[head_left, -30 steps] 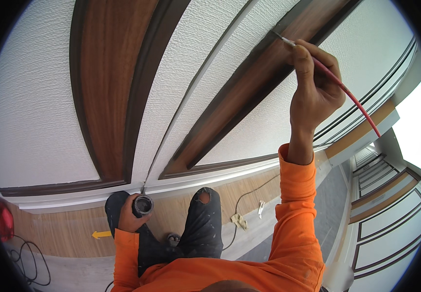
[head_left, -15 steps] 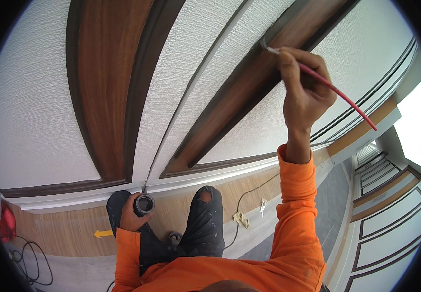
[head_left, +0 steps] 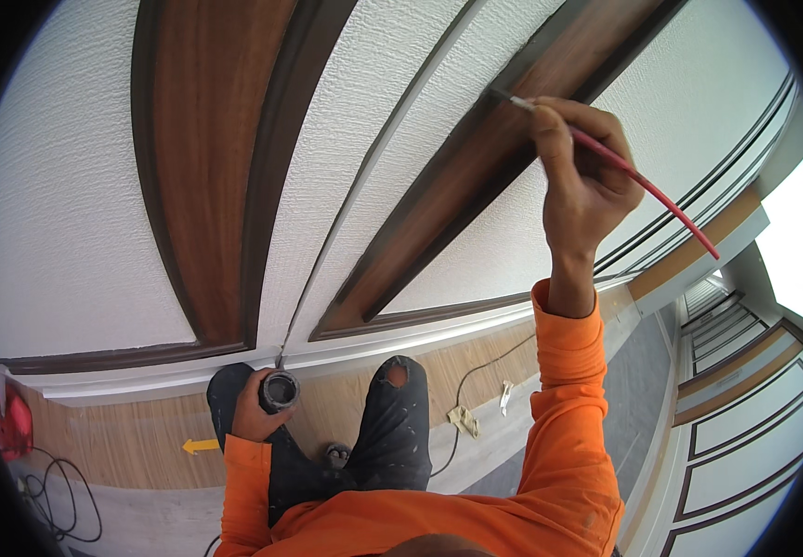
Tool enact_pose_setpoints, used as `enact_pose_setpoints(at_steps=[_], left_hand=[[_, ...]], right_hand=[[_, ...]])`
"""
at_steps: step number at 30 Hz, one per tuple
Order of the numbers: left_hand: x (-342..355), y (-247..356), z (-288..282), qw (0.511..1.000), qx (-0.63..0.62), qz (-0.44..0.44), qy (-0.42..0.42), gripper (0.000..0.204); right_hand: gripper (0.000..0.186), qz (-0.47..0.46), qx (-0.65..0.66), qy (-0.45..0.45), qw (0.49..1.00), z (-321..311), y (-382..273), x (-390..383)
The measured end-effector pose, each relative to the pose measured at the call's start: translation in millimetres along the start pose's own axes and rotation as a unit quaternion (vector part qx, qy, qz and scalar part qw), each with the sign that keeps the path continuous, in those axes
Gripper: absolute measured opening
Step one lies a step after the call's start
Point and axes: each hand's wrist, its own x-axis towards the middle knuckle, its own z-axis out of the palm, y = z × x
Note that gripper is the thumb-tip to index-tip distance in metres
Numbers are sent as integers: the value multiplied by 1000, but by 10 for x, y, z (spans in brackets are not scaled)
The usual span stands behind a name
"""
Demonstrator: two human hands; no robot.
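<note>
My right hand [head_left: 587, 172] is raised to the wall, closed around a thin paintbrush [head_left: 647, 186] with a red handle. Its fine tip meets the dark edge of a brown wood-look strip [head_left: 476, 153] framed in darker trim. Low on the left, my left hand [head_left: 254, 408] is wrapped round a small round cup [head_left: 280, 391], dark inside with a stained rim. The cup is held by my left knee. What lies at the bottom of the cup is too dark to make out.
White textured panels [head_left: 58, 204] flank a second brown strip [head_left: 220, 167] on the left. A black cable [head_left: 462, 390] crosses the wood-look floor beside crumpled tape [head_left: 463, 420]. A yellow arrow [head_left: 201, 446], a red object [head_left: 11, 422] and a coiled cable [head_left: 58, 506] lie left.
The brush tip has shifted slightly down and left along the strip's dark edge. Both hands keep their hold, and the view has moved a little.
</note>
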Motion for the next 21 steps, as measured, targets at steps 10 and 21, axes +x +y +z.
enact_pose_setpoints(at_steps=[10,21], left_hand=[[-16,-65,-8,1000,-12,-13,-9,71],[-23,-65,-4,1000,-4,-8,-2,73]], right_hand=[[11,41,-4,-37,998,39,-58,-107],[12,6,-22,-6,1000,58,-65,-104]])
